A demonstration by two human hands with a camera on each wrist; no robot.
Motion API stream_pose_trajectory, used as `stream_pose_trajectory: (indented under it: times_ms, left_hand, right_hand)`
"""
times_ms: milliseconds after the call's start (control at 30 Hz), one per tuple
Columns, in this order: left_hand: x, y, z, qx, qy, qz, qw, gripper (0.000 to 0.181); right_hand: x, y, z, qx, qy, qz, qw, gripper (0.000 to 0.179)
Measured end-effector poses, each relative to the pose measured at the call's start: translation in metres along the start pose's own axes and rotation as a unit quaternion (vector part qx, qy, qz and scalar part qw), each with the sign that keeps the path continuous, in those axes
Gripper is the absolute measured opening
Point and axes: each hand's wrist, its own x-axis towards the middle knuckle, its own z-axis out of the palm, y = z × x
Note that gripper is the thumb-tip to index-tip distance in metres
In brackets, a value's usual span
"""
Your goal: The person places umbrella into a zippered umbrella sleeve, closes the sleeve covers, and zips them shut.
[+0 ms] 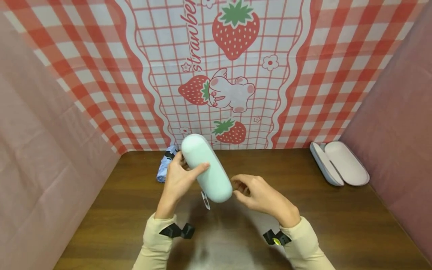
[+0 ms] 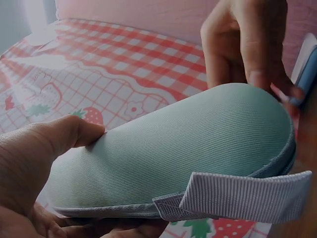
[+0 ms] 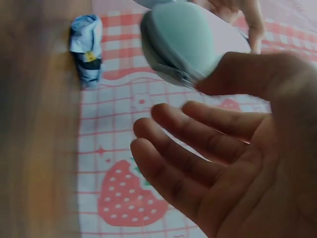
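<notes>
A mint-green zip case [image 1: 208, 170], long and rounded, is held tilted above the table. My left hand [image 1: 179, 176] grips it, thumb across the top face and fingers underneath. A pale ribbed strap loop [image 2: 247, 196] hangs from its side edge in the left wrist view. At the case's rounded lower end is my right hand [image 1: 258, 193]. In the right wrist view its thumb is right at the zipper [image 3: 181, 77], while the other fingers [image 3: 178, 163] are spread loosely apart from the case with nothing between them.
A hard glasses case [image 1: 341, 165], blue-grey outside and pale inside, lies with its lid raised at the table's back right. A light-blue rolled bundle [image 1: 166, 165] with a black band lies behind my left hand. Strawberry-print cloth [image 1: 236, 75] stands along the wooden table's [image 1: 128, 210] back edge.
</notes>
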Motion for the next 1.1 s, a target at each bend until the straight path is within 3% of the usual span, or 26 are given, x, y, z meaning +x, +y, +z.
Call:
stream_pose_trajectory:
  times_ms: [167,300,533,667,800,867,967,1033,1100]
  left_hand:
    - [-0.002,-0.005,0.008,-0.033,-0.006,0.001,0.9994,0.074]
    - [-0.003,-0.012,0.013,-0.079,-0.004,-0.009,0.9969,0.073]
    - [-0.003,-0.019,0.017,-0.177,-0.027,-0.031,0.9833,0.068]
    - [-0.002,-0.024,0.015,-0.193,-0.037,-0.041,0.9795,0.068]
    - [-0.003,-0.03,0.01,-0.194,-0.042,-0.047,0.979,0.083]
    - [-0.004,-0.035,0.007,-0.162,-0.039,-0.04,0.9853,0.095]
    - [-0.005,-0.045,0.001,-0.047,-0.037,-0.016,0.9981,0.105]
    - [-0.006,-0.051,-0.002,0.046,-0.036,0.004,0.9983,0.108]
    - [-0.008,-0.054,-0.003,0.117,-0.041,0.023,0.992,0.107]
  right_hand:
    - [-0.003,0.005,0.009,0.098,-0.019,0.035,0.9944,0.058]
    - [-0.001,0.008,0.018,0.14,0.008,0.037,0.9894,0.069]
    - [-0.002,0.012,0.026,0.206,0.076,0.055,0.974,0.066]
    - [-0.003,0.013,0.027,0.241,0.106,0.056,0.9632,0.06]
    - [-0.005,0.015,0.026,0.244,0.13,0.053,0.9595,0.055]
    - [-0.007,0.017,0.025,0.236,0.137,0.048,0.9609,0.053]
    - [-0.01,0.019,0.022,0.222,0.137,0.041,0.9644,0.053]
    - [-0.012,0.02,0.02,0.212,0.135,0.038,0.9671,0.053]
    - [-0.013,0.022,0.018,0.201,0.131,0.035,0.9702,0.053]
